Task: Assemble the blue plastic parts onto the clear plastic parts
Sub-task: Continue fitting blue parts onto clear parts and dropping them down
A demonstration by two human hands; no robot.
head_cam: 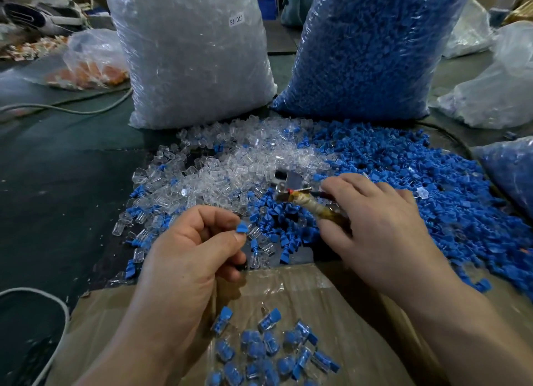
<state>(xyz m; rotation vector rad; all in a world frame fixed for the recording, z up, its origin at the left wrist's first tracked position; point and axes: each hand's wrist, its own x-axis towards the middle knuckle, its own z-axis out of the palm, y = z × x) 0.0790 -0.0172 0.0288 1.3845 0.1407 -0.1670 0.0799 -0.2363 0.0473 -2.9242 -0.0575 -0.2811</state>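
- Left hand (pixel 190 250) pinches a matte blue part (pixel 241 228), thumb against forefinger.
- Right hand (pixel 380 221) curls its fingers round a tape-wrapped tool (pixel 305 204) with a flat metal blade.
- Glossy clear parts (pixel 230 166) lie heaped beyond.

Clear-parts bag (pixel 196 54), blue-parts bag (pixel 366 48) upright behind; dark mat (pixel 57 169) free leftward.

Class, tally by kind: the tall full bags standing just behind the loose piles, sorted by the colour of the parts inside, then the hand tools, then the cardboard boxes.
Tall bag of clear parts: 1
Tall bag of blue parts: 1
Hand tool, held in the right hand: 1
Cardboard box: 1
Total: 4
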